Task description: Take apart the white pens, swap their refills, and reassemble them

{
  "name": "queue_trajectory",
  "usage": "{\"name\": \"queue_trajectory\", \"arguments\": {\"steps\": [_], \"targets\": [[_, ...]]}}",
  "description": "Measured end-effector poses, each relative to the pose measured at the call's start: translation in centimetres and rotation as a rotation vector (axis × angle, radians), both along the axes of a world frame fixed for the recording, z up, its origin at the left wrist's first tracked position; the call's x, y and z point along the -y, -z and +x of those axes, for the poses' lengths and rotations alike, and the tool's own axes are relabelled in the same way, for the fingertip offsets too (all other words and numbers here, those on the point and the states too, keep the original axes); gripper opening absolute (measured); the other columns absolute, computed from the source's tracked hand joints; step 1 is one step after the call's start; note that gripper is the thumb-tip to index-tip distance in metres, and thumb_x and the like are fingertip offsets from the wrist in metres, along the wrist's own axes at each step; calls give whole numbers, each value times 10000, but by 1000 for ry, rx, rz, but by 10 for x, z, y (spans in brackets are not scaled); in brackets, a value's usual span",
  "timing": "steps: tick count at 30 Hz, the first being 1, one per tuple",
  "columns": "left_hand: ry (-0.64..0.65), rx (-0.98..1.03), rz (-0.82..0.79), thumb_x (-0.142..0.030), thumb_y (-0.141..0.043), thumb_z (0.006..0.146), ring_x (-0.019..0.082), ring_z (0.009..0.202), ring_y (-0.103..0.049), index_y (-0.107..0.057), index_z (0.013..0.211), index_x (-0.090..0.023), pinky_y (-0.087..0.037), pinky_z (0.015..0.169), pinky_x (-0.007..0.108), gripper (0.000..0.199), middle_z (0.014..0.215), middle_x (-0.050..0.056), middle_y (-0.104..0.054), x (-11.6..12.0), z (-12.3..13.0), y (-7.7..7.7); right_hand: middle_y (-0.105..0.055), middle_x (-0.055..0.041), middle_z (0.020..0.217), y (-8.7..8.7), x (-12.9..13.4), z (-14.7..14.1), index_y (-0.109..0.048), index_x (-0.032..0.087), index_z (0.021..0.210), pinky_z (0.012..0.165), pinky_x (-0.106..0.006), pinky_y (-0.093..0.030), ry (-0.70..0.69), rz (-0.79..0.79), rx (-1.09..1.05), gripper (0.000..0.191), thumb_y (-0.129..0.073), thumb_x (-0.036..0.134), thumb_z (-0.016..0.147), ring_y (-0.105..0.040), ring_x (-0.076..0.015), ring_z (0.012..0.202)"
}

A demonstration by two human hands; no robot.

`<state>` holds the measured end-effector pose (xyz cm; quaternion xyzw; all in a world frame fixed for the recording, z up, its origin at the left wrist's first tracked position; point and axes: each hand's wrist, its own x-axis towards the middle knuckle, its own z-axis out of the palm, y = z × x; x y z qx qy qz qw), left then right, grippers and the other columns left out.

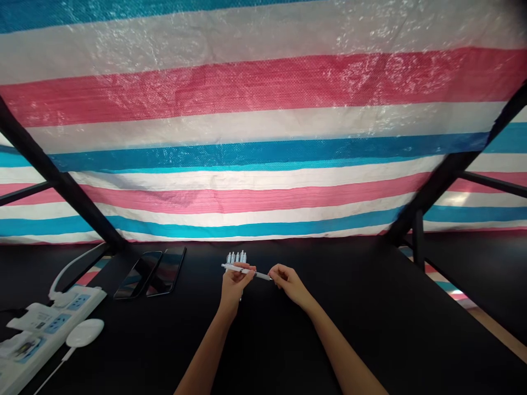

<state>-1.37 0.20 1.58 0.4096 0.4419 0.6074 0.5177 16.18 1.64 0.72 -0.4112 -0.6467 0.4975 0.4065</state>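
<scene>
A slim white pen (249, 271) is held nearly level above the table, its right end slightly lower. My left hand (234, 282) grips it around the middle between thumb and fingers. At the pen's right end, the fingertips of my right hand (287, 281) are closed in a pinch on its tip. Whether a small separate part sits between those fingers is too small to tell. Just beyond my left hand several similar white pens (237, 257) lie side by side, their lower parts hidden by that hand.
Two dark phones (167, 271) lie to the left on the black table (272, 340). A white power strip (61, 321) with plugs and a white round-headed charger (84, 333) occupies the left edge. Black frame bars (436, 189) stand at both sides, before a striped tarp (247, 156).
</scene>
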Motion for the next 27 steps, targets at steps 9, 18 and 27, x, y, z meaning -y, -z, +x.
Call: {"name": "queue_trajectory", "arguments": {"steps": [9,18,27], "targets": [[-45,-33,32,-335,-774,570,190,693,-662,-632,691,-144,-508,628,276,267,746,76,-714,-1,2,-1,-432,47,609,0,2,0,-585,193,809,485,-220,-309,29,56,68,339,-601,527,757,-368,-90,514],[-21,-30,1,-334,-770,578,193,730,-668,-630,714,-146,-512,651,276,271,767,75,-720,-2,2,1,-502,5,654,3,3,-1,-597,179,775,537,-242,-352,-3,67,147,409,-401,521,884,-455,-118,566],[-35,-48,-27,-348,-772,578,194,728,-667,-633,716,-141,-517,653,282,286,772,72,-716,0,2,-4,-499,13,649,-4,6,0,-569,188,737,536,-235,-335,-8,110,177,353,-429,476,886,-442,-119,580]]}}
